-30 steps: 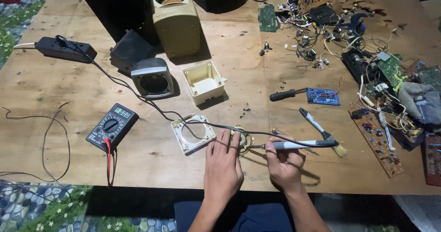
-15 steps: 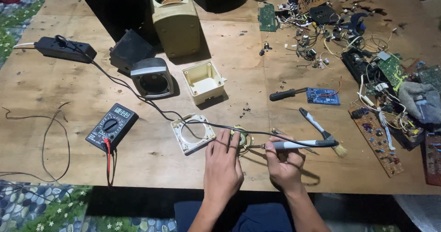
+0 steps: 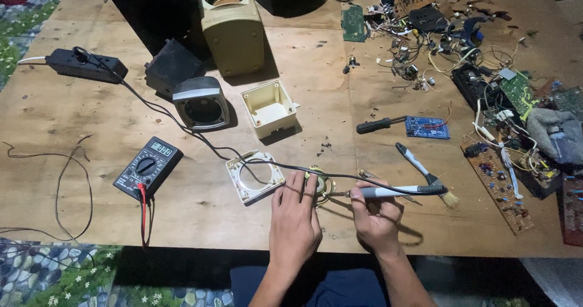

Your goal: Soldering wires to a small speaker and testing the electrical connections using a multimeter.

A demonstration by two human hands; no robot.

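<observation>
I see the small round speaker (image 3: pixel 320 185) lying on the bench (image 3: pixel 91 137), just right of the square white frame (image 3: pixel 254 177). My left hand (image 3: pixel 296 222) rests flat, fingers steadying it. My right hand (image 3: pixel 378 213) grips the soldering iron (image 3: pixel 395 191), tip at the speaker.

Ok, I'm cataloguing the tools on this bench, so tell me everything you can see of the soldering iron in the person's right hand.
The soldering iron is a slim pen-shaped tool with a pale grey handle and a black collar at its rear end. It lies nearly level, tip pointing left toward the small round speaker under the left hand. The right hand grips it from below, pencil-style. A black cord runs from it across the table toward the black power strip. Whether the tip touches the speaker cannot be told.
</observation>
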